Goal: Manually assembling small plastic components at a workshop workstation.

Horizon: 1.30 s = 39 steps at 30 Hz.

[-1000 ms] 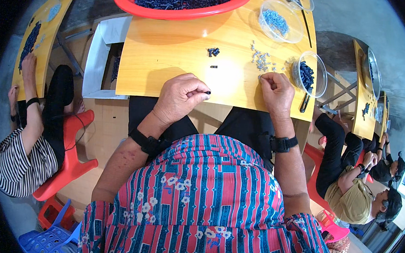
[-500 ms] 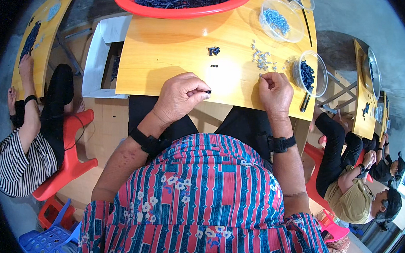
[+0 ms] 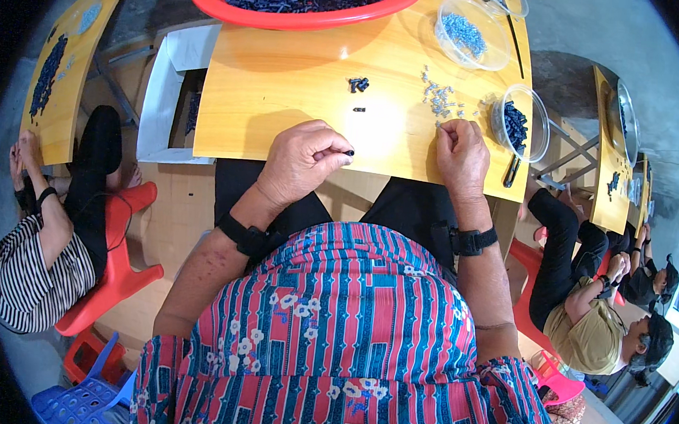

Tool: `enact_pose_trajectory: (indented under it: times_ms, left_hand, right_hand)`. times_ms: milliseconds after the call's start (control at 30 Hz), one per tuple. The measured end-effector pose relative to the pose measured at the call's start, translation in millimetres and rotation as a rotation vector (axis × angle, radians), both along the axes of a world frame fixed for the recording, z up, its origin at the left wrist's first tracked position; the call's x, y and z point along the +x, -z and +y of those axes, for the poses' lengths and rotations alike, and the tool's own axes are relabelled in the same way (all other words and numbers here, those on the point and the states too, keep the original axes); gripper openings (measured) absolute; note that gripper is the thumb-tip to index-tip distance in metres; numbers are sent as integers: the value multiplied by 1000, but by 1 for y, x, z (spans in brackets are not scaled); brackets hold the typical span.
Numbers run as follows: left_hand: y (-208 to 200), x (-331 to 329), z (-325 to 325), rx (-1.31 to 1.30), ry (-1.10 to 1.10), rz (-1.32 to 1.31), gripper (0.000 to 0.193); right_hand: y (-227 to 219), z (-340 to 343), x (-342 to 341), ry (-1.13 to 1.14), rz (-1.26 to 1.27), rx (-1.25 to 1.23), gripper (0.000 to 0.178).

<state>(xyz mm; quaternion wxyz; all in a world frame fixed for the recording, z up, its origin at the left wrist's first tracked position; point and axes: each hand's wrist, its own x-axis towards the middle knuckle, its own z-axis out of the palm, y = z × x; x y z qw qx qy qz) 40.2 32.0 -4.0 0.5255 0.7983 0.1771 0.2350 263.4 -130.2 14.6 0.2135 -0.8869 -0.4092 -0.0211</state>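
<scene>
A small black plastic piece (image 3: 349, 154) is pinched between thumb and forefinger of my left hand (image 3: 304, 158), just over the table's front edge. My right hand (image 3: 462, 156) is closed, fingertips down at the near end of a scatter of small clear pieces (image 3: 440, 101); whatever it grips is too small or hidden to name. Between my hands, farther in, lies a single black piece (image 3: 359, 109), with a little heap of black pieces (image 3: 358, 85) behind it. To the right of my right hand, a clear round tub (image 3: 541, 116) holds more black pieces (image 3: 514, 123).
A red basin (image 3: 290, 22) full of dark pieces stands at the back of the yellow table (image 3: 270, 73). Another clear tub (image 3: 488, 61) holds bluish clear pieces. A black tool (image 3: 511, 171) lies by the right edge. An open white box (image 3: 154, 120) is at left. People sit at both sides.
My left hand stays in place with its black piece. My right hand barely shifts at the clear pieces. At left, a co-worker's hand has drawn back from a dark pile toward the other hand.
</scene>
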Motion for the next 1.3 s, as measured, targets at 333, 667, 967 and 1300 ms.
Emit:
enact_pose_trajectory:
  times_ms: [333, 667, 967, 1300]
  left_hand:
    - [0, -1, -2, -24, -3, 10, 10]
    - [0, -2, -1, -6, -3, 13, 10]
    - [4, -3, -5, -79, -36, -31, 10]
    - [5, -3, -3, -105, -40, -47, 12]
  right_hand:
    - [3, -5, 3, -50, 21, 177, 3]
    - [-3, -7, 0, -41, 158, 301, 3]
    - [-32, 22, -49, -141, 896, 444, 5]
    - [-28, 41, -68, -454, 420, 126, 8]
